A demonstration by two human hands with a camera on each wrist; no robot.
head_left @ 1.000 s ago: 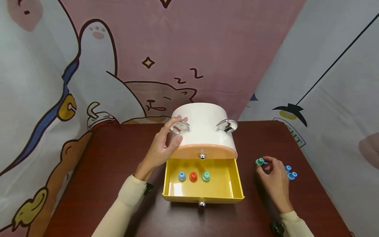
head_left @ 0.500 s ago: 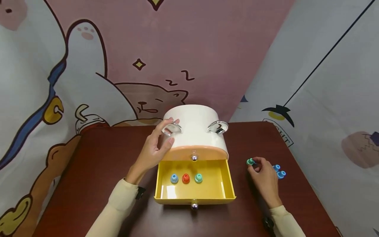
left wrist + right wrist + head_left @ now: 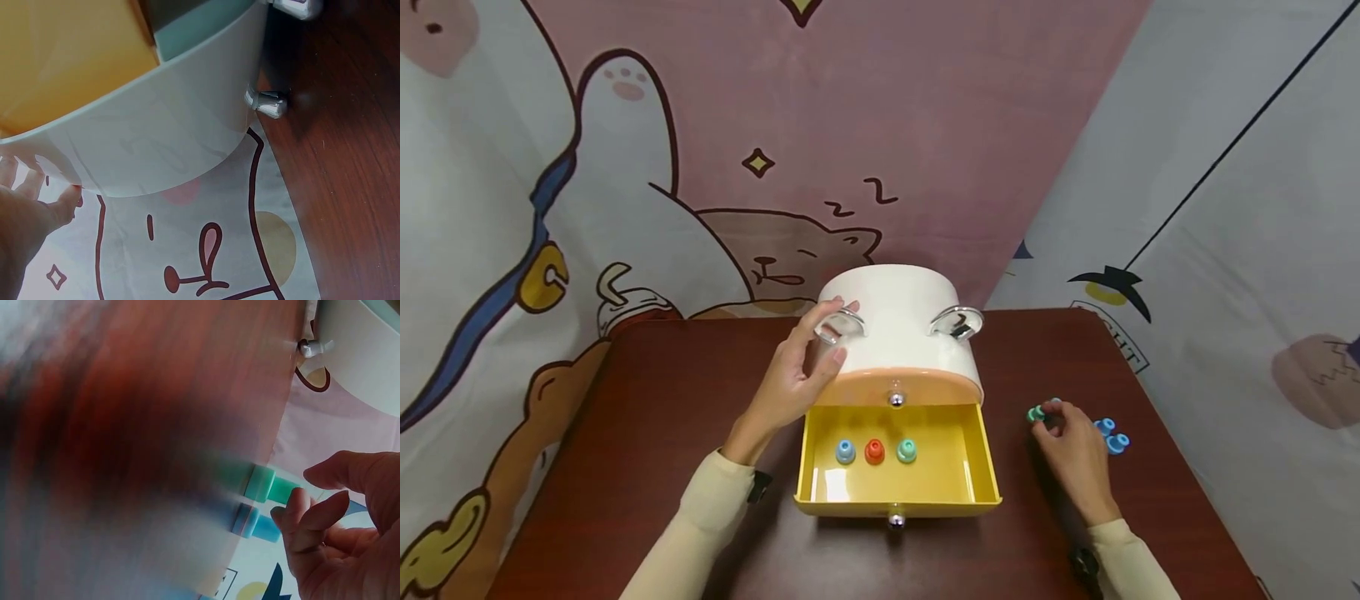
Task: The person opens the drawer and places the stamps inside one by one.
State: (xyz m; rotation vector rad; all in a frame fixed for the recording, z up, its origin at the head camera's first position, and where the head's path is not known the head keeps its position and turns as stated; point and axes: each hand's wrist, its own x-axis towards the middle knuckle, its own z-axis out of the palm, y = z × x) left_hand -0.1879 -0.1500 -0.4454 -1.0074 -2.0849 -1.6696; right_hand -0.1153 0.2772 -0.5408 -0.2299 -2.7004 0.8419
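A white rounded drawer box with shiny ring-like legs has its yellow drawer pulled out. In that drawer stand a blue peg, a red peg and a green peg. My left hand rests on the box's left side, thumb and extended fingers around the left leg; the left wrist view shows fingertips at the white wall. On the right, my right hand is at a green peg, thumb tip apart from it, fingers bent by its stem. A blue peg is beside it.
Two more blue pegs stand on the dark wooden table, just right of my right hand. Above the yellow drawer is an orange drawer front with a round knob. A cartoon-printed cloth hangs behind the table's back edge.
The head view has shifted slightly. The fingers of my right hand have moved a little around the green peg; more of the blue one now shows behind them. My left hand stays on the box.
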